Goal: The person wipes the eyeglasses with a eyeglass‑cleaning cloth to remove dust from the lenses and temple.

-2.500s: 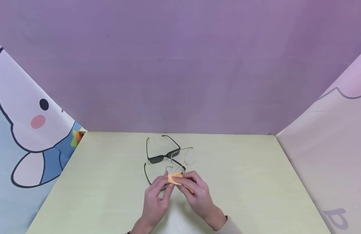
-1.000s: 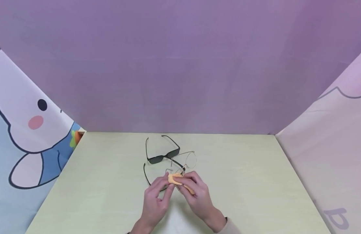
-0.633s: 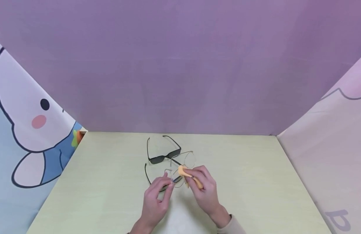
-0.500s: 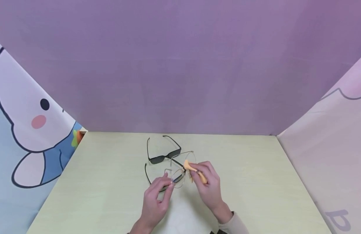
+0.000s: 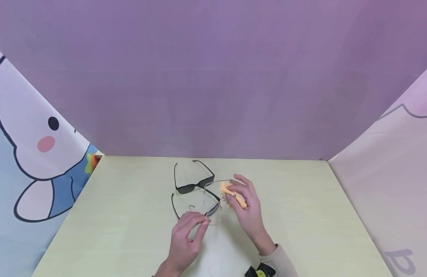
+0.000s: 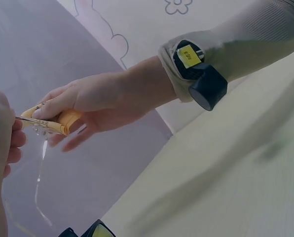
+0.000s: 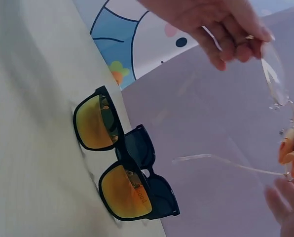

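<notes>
My left hand (image 5: pixel 187 238) pinches the outer edge of a pair of thin wire-framed eyeglasses (image 7: pixel 274 74), held up above the table. An orange cloth (image 5: pixel 224 188) is folded over the frame's other side, and my right hand (image 5: pixel 246 204) grips it there between thumb and fingers. That far lens is mostly hidden by cloth and fingers. One thin temple arm (image 7: pixel 226 162) sticks out from the frame in the right wrist view. From the left wrist view, the cloth (image 6: pixel 63 123) lies under the right thumb, with the nose pads just below it.
Black sunglasses (image 5: pixel 185 189) lie with temples spread at the back of the pale table (image 5: pixel 286 215). A second pair, with orange mirrored lenses (image 7: pixel 125 190), lies nearer, partly behind the left hand. A purple wall stands behind and printed cloth walls at both sides.
My right hand has carried the orange cloth from the lens beside my left fingers rightward and away to the other side of the eyeglasses. The eyeglasses have turned a little; the left hand barely moved.
</notes>
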Tool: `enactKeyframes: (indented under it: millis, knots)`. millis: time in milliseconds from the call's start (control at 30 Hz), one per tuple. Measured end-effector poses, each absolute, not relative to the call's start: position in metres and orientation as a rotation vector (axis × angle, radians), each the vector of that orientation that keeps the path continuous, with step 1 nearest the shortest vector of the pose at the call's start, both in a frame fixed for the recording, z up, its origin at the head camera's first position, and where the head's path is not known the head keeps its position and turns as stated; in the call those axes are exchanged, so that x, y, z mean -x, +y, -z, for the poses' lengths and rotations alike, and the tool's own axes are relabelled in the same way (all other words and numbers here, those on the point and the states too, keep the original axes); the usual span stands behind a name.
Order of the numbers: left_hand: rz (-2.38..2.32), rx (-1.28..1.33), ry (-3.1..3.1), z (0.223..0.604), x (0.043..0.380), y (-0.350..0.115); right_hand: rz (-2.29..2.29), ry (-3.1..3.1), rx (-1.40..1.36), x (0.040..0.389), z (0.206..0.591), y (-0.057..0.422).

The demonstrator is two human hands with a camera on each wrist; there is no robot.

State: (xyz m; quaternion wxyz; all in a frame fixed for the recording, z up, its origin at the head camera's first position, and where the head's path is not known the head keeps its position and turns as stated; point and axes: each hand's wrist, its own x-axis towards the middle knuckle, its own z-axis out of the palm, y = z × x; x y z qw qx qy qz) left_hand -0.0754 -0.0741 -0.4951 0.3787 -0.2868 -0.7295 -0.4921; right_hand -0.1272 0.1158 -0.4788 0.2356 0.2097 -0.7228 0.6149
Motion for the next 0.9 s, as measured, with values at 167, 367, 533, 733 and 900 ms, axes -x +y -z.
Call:
enactKeyframes:
  millis: [167,367,533,733,900]
  knots:
    - [1.264,0.714,-1.878,0.497,0.075,-0.076,-1.715,-1.955,-0.574,0.127,0.476,0.117]
    - [1.231,0.736,-1.985,0.493,0.076,-0.082,-1.544,-1.928,-0.617,0.128,0.476,0.119]
    - [1.135,0.845,-2.084,0.488,0.08,-0.09,-1.523,-1.909,-0.632,0.129,0.476,0.12]
    - [1.185,0.931,-2.212,0.484,0.081,-0.094,-1.547,-1.9,-0.64,0.129,0.479,0.121]
    - [1.37,0.923,-2.269,0.485,0.079,-0.095,-1.575,-1.881,-0.649,0.129,0.482,0.12]
